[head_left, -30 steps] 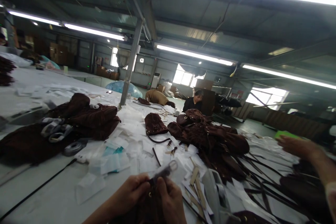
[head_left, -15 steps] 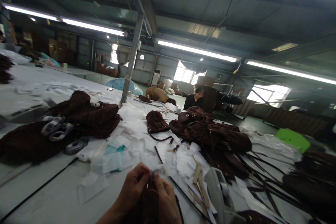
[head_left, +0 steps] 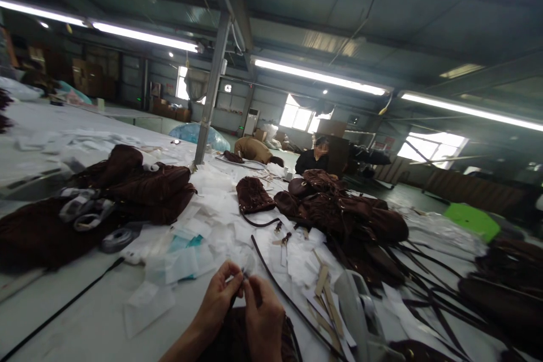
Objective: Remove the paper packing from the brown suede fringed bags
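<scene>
Low in the middle of the head view, my left hand (head_left: 223, 288) and my right hand (head_left: 263, 305) meet with fingertips pinched together. Between them is something small and greyish, too blurred to name. A dark brown bag (head_left: 231, 335) lies directly beneath my hands, partly covered by them. White paper sheets (head_left: 148, 302) and a teal piece (head_left: 195, 241) are spread just beyond my left hand. A thin dark strap (head_left: 268, 263) runs past my right hand, with tan strips (head_left: 324, 294) farther right.
Brown bags are heaped at left (head_left: 148, 186) and at right (head_left: 348, 215). A grey tape dispenser (head_left: 358, 300) stands at the right front. Loose straps (head_left: 432, 300) tangle beside it. A grey post (head_left: 212, 90) rises behind the table. A person in black (head_left: 311, 161) is at the far side.
My right hand has turned and its fingers bend more over the pinch. The pinched hands have shifted slightly up and left, and more of the brown bag shows below.
</scene>
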